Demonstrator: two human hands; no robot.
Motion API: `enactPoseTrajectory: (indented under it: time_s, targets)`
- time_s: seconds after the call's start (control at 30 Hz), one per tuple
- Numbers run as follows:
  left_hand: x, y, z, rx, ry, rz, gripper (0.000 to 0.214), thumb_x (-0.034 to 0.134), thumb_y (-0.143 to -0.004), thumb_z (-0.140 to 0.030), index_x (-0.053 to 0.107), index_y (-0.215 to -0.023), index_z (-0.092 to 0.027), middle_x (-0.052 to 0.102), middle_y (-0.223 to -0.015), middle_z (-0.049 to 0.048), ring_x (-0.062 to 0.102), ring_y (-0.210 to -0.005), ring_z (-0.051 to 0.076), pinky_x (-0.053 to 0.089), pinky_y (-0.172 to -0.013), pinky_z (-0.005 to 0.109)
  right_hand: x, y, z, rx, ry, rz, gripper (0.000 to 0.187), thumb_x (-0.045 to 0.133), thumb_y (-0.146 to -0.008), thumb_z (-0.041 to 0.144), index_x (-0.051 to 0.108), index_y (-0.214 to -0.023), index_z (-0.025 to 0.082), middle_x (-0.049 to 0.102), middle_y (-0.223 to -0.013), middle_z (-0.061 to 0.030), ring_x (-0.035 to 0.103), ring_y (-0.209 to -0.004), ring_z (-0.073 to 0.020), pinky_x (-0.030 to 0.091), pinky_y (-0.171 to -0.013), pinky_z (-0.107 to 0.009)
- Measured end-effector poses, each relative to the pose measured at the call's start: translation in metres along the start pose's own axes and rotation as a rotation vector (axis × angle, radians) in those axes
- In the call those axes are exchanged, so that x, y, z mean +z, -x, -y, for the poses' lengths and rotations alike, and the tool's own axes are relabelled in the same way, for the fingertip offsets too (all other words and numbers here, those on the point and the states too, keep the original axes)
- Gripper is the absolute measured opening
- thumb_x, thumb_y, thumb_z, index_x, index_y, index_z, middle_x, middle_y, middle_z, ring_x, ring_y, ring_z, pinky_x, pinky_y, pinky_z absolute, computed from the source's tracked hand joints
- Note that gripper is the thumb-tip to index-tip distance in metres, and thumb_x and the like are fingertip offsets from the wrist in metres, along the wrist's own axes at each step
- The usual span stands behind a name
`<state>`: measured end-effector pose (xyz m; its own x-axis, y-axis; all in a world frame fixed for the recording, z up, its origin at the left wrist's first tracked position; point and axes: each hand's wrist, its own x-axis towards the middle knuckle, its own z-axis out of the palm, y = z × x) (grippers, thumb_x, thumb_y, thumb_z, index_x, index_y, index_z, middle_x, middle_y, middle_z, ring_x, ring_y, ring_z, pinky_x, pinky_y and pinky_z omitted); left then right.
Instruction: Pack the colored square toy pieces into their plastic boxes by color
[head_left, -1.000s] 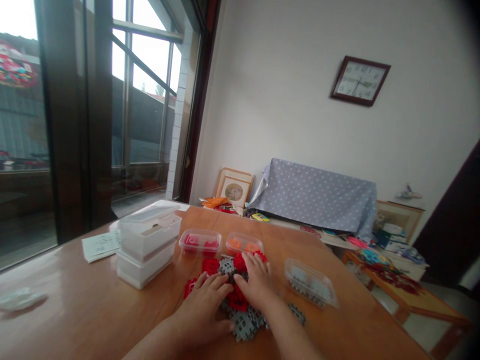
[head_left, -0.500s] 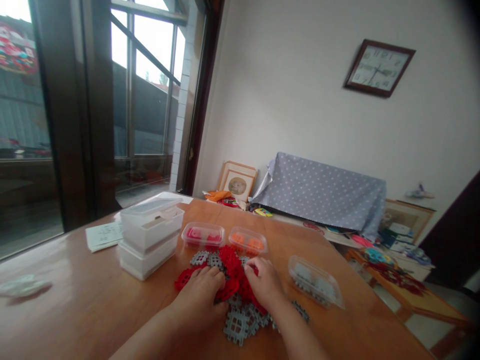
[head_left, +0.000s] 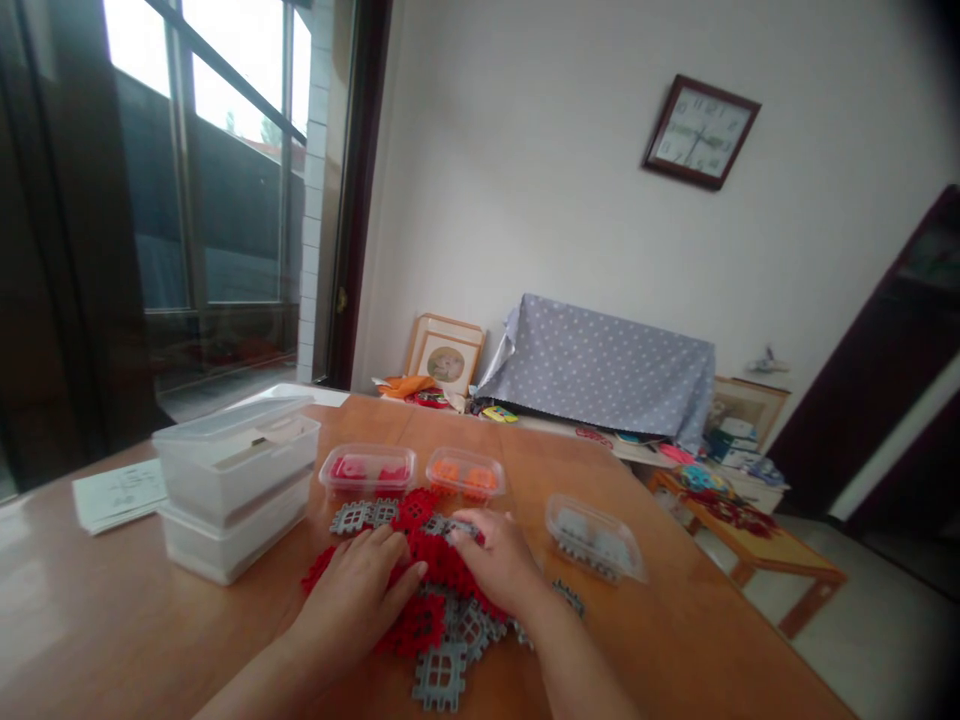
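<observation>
A pile of flat plastic building pieces with toothed edges lies on the table between my hands. The red pieces (head_left: 420, 624) are heaped on top and towards the left. Below and around them are grey pieces (head_left: 439, 676) with window-like holes. My left hand (head_left: 366, 585) rests over the red pieces on the left side, its thumb spread away from the fingers. At the right of the heap, my right hand (head_left: 501, 562) has bent fingers and a thumb held apart, touching the pieces beside a grey one. Parts of the pile are hidden under both hands.
Clear boxes with pink-red pieces (head_left: 367, 470), orange pieces (head_left: 465, 474) and grey pieces (head_left: 595, 538) stand beyond the pile. Stacked white containers (head_left: 234, 495) and paper cards (head_left: 118, 496) are at left. The wooden table's (head_left: 720, 640) edge slopes away at right, near a low stool (head_left: 787, 558).
The view has turned to the right. My left thumb has lifted outward from the grey pieces, and red pieces have spread towards the near side. My right hand remains at the heap's right side.
</observation>
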<state>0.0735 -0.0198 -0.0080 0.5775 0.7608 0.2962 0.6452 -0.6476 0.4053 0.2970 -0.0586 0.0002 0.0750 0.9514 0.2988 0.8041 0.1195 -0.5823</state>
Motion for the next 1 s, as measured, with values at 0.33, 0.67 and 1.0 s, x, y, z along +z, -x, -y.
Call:
enactPoseTrajectory:
  time_s: [0.33, 0.67, 1.0]
  targets:
    - [-0.004, 0.002, -0.011, 0.019, 0.052, -0.002, 0.024, 0.051, -0.098, -0.042, 0.061, -0.086, -0.023, 0.064, -0.096, 0.0051, 0.061, -0.091, 0.024, 0.041, -0.078, 0.033, -0.105, 0.038, -0.144, 0.698, 0.243, -0.532, 0.074, 0.047, -0.089, 0.057, 0.049, -0.147, 0.011, 0.059, -0.143, -0.023, 0.061, -0.126, -0.0349, 0.047, -0.103, -0.045]
    - [0.004, 0.002, -0.01, 0.043, 0.071, 0.016, 0.02, 0.053, -0.097, -0.04, 0.061, -0.089, -0.023, 0.064, -0.097, 0.0055, 0.061, -0.093, 0.024, 0.043, -0.082, 0.033, -0.104, 0.055, -0.163, 0.758, 0.202, -0.411, 0.083, 0.051, -0.083, 0.068, 0.051, -0.146, 0.013, 0.067, -0.129, -0.0216, 0.065, -0.118, -0.0352, 0.048, -0.1, -0.045]
    - [0.002, 0.002, -0.013, 0.068, 0.109, 0.002, 0.019, 0.053, -0.097, -0.038, 0.062, -0.09, -0.023, 0.064, -0.101, 0.0061, 0.06, -0.094, 0.024, 0.044, -0.083, 0.035, -0.079, 0.051, -0.147, 0.493, 0.137, -0.259, 0.112, 0.078, -0.062, 0.066, 0.035, -0.158, 0.025, 0.035, -0.163, -0.0162, 0.032, -0.15, -0.0384, 0.029, -0.117, -0.053]
